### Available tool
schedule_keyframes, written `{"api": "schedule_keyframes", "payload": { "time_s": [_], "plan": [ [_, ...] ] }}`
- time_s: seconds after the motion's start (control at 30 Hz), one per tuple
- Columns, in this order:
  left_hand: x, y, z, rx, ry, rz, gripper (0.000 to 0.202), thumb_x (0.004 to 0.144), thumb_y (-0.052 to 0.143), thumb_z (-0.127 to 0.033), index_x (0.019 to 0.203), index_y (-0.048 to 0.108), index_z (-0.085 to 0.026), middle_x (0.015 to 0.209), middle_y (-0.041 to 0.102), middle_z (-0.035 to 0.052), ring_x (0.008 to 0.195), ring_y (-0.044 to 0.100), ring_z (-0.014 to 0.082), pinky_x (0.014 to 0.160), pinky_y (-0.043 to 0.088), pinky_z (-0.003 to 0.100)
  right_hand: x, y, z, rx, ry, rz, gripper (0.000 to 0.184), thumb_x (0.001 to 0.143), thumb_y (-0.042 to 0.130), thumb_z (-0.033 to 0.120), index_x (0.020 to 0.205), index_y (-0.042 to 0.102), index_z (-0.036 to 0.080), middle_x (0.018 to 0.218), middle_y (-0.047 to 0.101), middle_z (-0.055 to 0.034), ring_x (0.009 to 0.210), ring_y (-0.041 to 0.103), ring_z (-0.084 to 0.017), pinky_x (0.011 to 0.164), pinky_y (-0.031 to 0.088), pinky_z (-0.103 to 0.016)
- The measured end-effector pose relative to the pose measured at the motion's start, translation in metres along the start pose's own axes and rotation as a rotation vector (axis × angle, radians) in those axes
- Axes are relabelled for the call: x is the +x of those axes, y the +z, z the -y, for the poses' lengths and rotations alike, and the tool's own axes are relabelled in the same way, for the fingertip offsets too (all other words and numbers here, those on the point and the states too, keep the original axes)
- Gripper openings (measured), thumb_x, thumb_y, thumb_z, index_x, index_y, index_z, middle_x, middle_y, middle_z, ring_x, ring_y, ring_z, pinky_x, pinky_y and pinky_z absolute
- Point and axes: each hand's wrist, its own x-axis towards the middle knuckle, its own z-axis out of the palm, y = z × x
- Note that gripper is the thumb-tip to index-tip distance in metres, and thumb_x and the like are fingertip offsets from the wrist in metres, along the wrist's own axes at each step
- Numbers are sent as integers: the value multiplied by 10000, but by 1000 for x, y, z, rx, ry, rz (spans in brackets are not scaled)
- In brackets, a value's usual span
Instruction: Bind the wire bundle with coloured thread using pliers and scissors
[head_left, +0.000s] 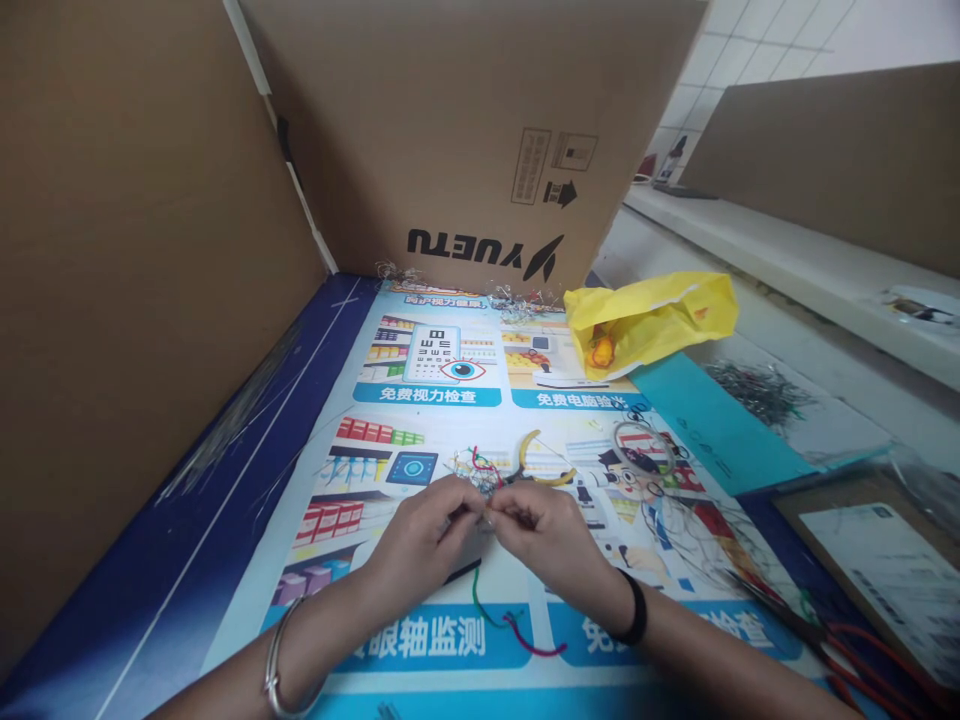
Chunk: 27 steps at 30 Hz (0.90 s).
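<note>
My left hand (pixel 427 535) and my right hand (pixel 553 540) meet over the middle of the printed sheet, thumbs and fingers pinched close together. What sits between the fingertips is too small and too covered to name. Just beyond them is a tangle of fine wire (pixel 469 465) with red cord (pixel 487 462). Pliers with yellow handles (pixel 529 440) lie past my right fingers. Below the hands, a green cord (pixel 480 600) runs down to a magenta cord (pixel 536 648) on the sheet.
Cardboard walls (pixel 450 130) stand behind and left. A yellow bag (pixel 660 325) lies back right, near a wire coil (pixel 643 448) and a pile of wire bits (pixel 754 390). Scissors with red handles (pixel 862 645) and a plastic-wrapped packet (pixel 877 570) are at right.
</note>
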Motion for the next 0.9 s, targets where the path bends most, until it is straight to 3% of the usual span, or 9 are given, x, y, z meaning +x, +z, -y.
{"api": "schedule_keyframes", "payload": {
  "time_s": [0.3,0.53,0.7,0.9],
  "plan": [
    [-2,3,3,118,-60,-73,145,787,481,-61,798,543,-190,749,600,7,686,563,139,627,458,250,5,0,-2,120,91,31,143,720,524,112,653,638,166,566,585,22,535,523,-101,511,398,-189],
    [-8,7,5,152,-16,-105,216,799,463,-84,933,569,-215,840,666,17,710,618,137,618,486,239,4,-4,-3,99,47,19,154,771,535,162,685,662,178,567,599,25,550,550,-110,513,408,-188],
    [-7,8,7,137,13,-121,202,801,456,-70,887,578,-207,853,649,33,785,607,156,675,493,268,3,-4,-2,23,-22,-5,151,783,546,151,721,679,188,635,643,10,604,586,-122,572,424,-208],
    [-7,8,7,151,13,-117,188,829,478,-84,902,615,-190,867,604,51,815,585,166,696,487,280,3,-4,-2,26,-9,31,148,789,549,144,708,666,183,629,635,17,603,584,-116,567,415,-200]
  ]
}}
